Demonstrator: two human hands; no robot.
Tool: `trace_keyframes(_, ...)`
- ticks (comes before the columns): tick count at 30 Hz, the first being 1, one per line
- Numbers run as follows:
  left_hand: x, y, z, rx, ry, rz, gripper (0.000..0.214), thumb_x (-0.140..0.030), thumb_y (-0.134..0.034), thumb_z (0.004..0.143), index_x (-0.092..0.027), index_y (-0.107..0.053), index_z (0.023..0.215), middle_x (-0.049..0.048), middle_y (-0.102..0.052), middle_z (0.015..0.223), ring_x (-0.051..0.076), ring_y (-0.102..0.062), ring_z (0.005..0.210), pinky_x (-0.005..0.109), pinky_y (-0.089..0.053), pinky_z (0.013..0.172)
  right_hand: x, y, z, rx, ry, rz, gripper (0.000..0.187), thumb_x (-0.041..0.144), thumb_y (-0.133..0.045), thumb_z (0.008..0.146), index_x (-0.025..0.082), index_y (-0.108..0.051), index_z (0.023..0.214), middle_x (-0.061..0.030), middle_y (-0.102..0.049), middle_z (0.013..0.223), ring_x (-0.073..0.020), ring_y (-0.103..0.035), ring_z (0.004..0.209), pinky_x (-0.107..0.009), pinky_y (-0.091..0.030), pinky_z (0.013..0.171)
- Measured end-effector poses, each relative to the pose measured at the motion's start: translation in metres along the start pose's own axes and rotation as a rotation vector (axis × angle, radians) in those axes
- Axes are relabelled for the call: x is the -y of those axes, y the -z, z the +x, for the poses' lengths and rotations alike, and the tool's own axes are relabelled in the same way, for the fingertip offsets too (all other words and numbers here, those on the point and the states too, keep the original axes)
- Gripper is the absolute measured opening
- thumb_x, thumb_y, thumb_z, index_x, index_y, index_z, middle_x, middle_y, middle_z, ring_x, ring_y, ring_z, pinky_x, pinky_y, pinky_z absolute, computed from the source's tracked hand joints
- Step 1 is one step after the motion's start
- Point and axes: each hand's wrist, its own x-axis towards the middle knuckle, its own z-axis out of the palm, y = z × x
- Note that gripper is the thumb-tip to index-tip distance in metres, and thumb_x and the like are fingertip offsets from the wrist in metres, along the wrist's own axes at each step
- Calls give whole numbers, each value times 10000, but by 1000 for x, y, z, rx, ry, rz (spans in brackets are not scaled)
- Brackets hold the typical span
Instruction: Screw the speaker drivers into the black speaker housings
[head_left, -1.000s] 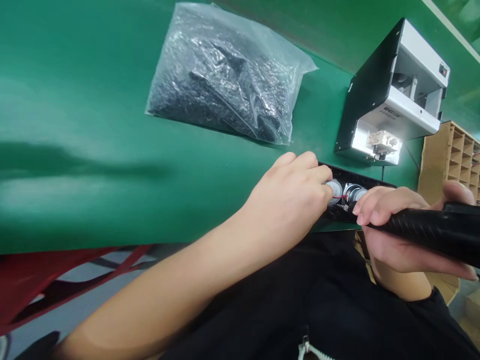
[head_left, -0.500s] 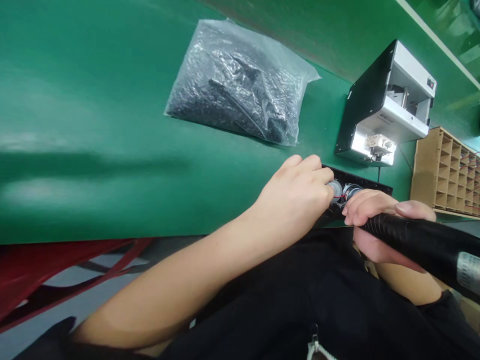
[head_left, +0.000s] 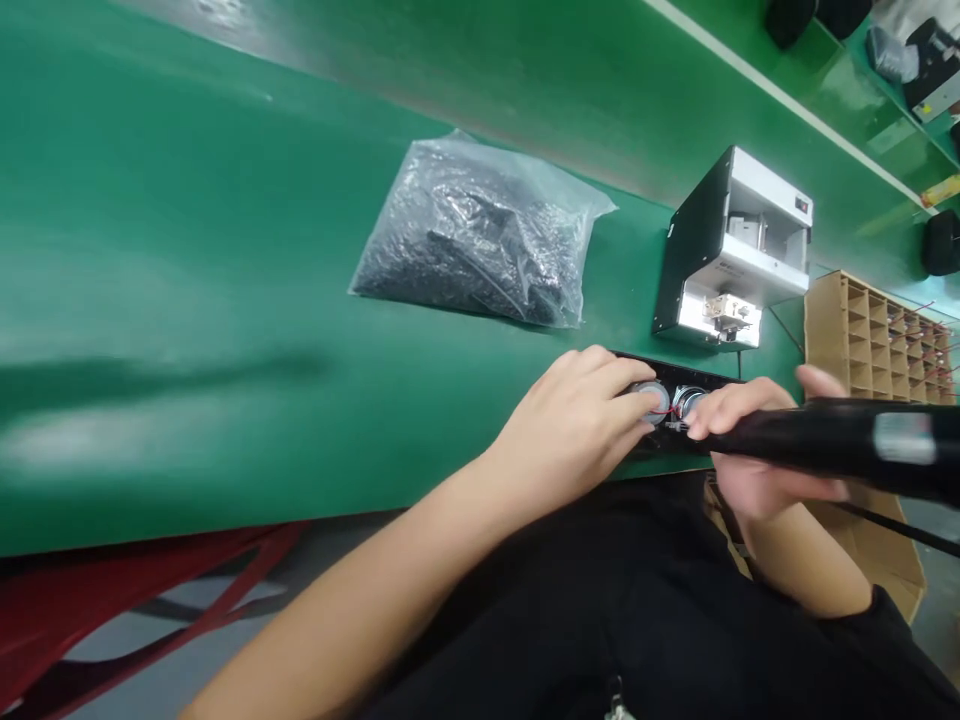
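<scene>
A long black housing (head_left: 628,360) lies at the front edge of the green bench, with round speakers and thin red wires in it. My left hand (head_left: 574,415) grips its left part, fingers bent over the rim of the grey left speaker (head_left: 654,400). Close by on the right is a second speaker (head_left: 686,400) with a shiny metal ring. In my right hand (head_left: 750,410) is a black electric screwdriver (head_left: 817,428), held almost level, with a pale label on its body. My fingers hide its tip and the right end of the housing.
A clear plastic bag (head_left: 480,235) full of small dark parts lies behind my left hand. Past the housing stands a black and silver machine (head_left: 739,250). A cardboard divider box (head_left: 825,320) with red wires is on the right. A red stool (head_left: 150,600) is below the bench edge.
My view has shifted, so the bag and machine sit lower. The fingers of my left hand have opened out from a tighter fist over the left speaker. The screwdriver has swung closer to level.
</scene>
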Motion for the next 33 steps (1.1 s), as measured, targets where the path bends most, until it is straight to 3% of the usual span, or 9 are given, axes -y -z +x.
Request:
trace_keyframes(3, 2, -8, -20, -166, 150, -113, 739, -436, -905, 957, -254, -586, 1599, 205, -619, 1644, 385, -653, 1425, 570, -588, 1154, 23, 15, 37, -166, 155, 11, 633, 815, -540, 1013, 412, -662, 1486, 48, -736, 861, -155, -688, 538, -357, -665, 520)
trace_keyframes(5, 2, -15, -31, -130, 231, -153, 1146, -468, -1004, 843, -284, -349, 1766, 249, -477, 1760, 462, -543, 1574, 658, -551, 1232, 30, 24, 70, -214, 216, -30, 566, 782, -508, 1036, 421, -711, 1423, 59, -695, 824, -119, -615, 475, -296, -600, 452)
trace_keyframes(7, 0, -22, -34, -74, 267, -159, 1247, -401, -1023, 823, -290, -255, 1799, 275, -429, 1781, 489, -505, 1609, 702, -535, 1249, 27, 28, 102, -233, 272, -23, 609, 804, -426, 1051, 373, -739, 1347, 65, -630, 722, -107, -537, 415, -265, -533, 404)
trace_keyframes(11, -6, -34, -28, -63, 238, -173, 1036, -293, -1000, 839, -264, -428, 1703, 291, -446, 1759, 493, -533, 1587, 715, -557, 1226, 4, 16, 136, -294, 299, 85, 763, 894, -263, 1032, 281, -681, 1210, 75, -562, 586, -111, -458, 339, -243, -375, 329)
trace_keyframes(15, -9, -46, -26, -94, 234, -194, 838, -327, -1018, 821, -253, -602, 1545, 285, -379, 1808, 498, -516, 1604, 693, -590, 1197, -13, 5, 136, -208, 265, 24, 665, 913, -376, 999, 297, -601, 1109, 90, -575, 561, -132, -471, 327, -268, -387, 325)
trace_keyframes(20, -7, -53, -34, -150, 205, -193, 638, -361, -1025, 818, -249, -735, 1376, 224, -289, 1876, 498, -489, 1632, 667, -594, 1210, -19, 8, 135, -118, 275, 73, 620, 874, -512, 991, 291, -679, 1118, 67, -599, 596, -133, -523, 362, -261, -384, 322)
trace_keyframes(24, -5, -55, -35, -173, 176, -214, 576, -389, -1020, 835, -239, -759, 1327, 216, -291, 1877, 481, -485, 1637, 667, -582, 1219, -23, 5, 135, -173, 257, 81, 578, 779, -535, 1031, 289, -776, 1219, 50, -606, 637, -113, -486, 360, -270, -356, 312)
trace_keyframes(28, -4, -57, -34, -199, 145, -212, 625, -381, -1041, 807, -255, -750, 1346, 221, -312, 1869, 483, -490, 1635, 695, -565, 1221, -7, 7, 128, -257, 217, 92, 612, 750, -394, 1084, 348, -814, 1278, 52, -626, 623, -116, -474, 339, -261, -369, 313)
trace_keyframes(33, -5, -58, -34, -197, 149, -219, 661, -372, -1053, 787, -268, -737, 1359, 233, -350, 1849, 481, -484, 1642, 705, -549, 1232, 45, 15, 113, -43, -50, 103, 545, 831, -625, 969, 395, -836, 1217, 30, -744, 700, -176, -655, 502, -351, -626, 514)
